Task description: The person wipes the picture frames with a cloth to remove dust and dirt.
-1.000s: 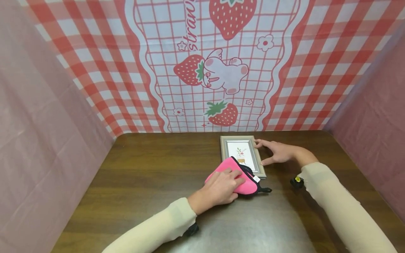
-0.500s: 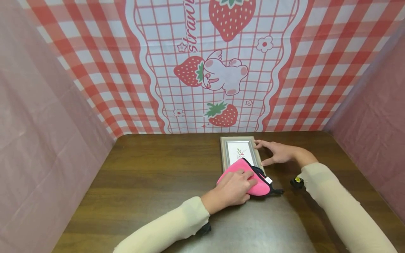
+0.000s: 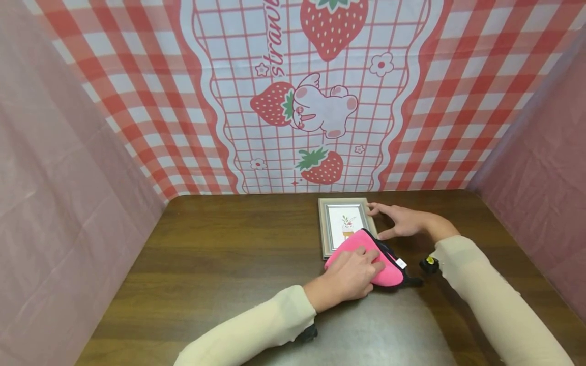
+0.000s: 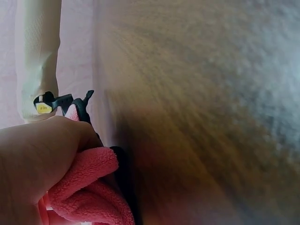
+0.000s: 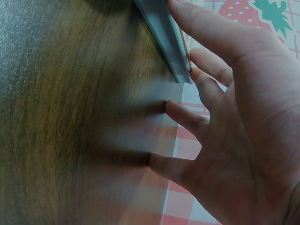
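A picture frame (image 3: 324, 223) in beige and silver, holding a white print with a potted plant, lies face up near the table's back edge. My left hand (image 3: 345, 279) holds a pink cloth (image 3: 391, 272) with black trim, a white tag and a black hanging loop. It covers the frame's lower right part in the head view. In the left wrist view, fluffy pink folds bunch under the fingers. My right hand (image 3: 403, 221) touches the frame's right side, index finger near the upper corner and thumb lower down. The right wrist view shows its other fingers spread, tips down on the table.
The brown wooden table (image 3: 220, 254) has a red-and-white checked strawberry curtain (image 3: 274, 162) rising behind it. Pink cloth walls (image 3: 540, 152) close in both sides. A small black wrist device (image 3: 429, 264) with a yellow mark sits by the right sleeve.
My left hand has slid the pink cloth to the right along the frame's lower part, uncovering its lower left corner. The right hand and the frame stay where they were.
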The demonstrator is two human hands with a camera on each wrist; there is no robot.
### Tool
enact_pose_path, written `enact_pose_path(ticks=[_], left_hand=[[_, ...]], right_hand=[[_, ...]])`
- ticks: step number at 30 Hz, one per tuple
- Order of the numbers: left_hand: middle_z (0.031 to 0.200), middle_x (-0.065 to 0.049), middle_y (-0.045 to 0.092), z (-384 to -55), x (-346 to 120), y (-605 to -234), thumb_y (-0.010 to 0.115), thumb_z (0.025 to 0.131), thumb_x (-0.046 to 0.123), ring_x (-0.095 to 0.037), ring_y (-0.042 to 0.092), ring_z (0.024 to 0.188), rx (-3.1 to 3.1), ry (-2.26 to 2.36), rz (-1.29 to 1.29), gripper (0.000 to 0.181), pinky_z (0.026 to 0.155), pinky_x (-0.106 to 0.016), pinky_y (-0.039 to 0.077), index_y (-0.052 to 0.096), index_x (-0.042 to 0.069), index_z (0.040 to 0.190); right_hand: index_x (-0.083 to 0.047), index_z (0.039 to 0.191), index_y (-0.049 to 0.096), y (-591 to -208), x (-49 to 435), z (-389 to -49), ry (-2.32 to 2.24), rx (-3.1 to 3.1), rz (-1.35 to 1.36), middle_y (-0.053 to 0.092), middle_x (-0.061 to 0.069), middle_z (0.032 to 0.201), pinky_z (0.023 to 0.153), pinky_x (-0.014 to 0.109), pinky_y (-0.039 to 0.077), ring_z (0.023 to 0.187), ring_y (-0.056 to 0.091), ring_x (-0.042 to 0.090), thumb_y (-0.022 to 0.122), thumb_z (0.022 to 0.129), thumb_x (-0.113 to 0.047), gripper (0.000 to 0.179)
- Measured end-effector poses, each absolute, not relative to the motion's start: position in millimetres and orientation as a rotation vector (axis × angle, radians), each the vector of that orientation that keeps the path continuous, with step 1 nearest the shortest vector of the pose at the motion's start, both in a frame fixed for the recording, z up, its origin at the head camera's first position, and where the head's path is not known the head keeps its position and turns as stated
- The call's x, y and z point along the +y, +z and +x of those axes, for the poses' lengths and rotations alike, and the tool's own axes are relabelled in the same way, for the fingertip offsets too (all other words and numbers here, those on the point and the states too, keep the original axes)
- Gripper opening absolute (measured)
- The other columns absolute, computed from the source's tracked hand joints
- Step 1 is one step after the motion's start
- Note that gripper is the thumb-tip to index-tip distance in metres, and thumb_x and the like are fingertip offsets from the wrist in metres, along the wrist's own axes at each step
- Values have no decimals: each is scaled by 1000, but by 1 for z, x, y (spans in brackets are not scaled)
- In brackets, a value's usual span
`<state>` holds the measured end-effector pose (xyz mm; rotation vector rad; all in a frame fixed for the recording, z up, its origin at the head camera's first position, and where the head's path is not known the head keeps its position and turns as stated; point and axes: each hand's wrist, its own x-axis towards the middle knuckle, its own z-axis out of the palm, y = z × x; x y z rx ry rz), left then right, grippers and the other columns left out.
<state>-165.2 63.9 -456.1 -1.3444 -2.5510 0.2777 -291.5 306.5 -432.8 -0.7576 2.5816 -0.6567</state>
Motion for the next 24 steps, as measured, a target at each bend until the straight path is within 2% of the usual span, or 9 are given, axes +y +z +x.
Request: enact_pose_path(ticks=[11,24], left_hand=[[135,7,75,-166,58,-460,81,100,41,-9,63,90,-2506,220,-1357,37,53,-18,39,79,31,135],[148,3,74,-163,20,-459,85,98,38,-13,72,103,-2552,178,-1341,46,58,-19,50,77,28,142]], right_hand=[[-7,165,49,-433,307,-292,-635,2588,-745,34,27,182,126,87,31,165,32,62,88,98,-40,84],[-9,163,52,-433,308,-292,-628,2590,-721,32,27,183,127,86,29,166,30,62,89,96,-42,84]])
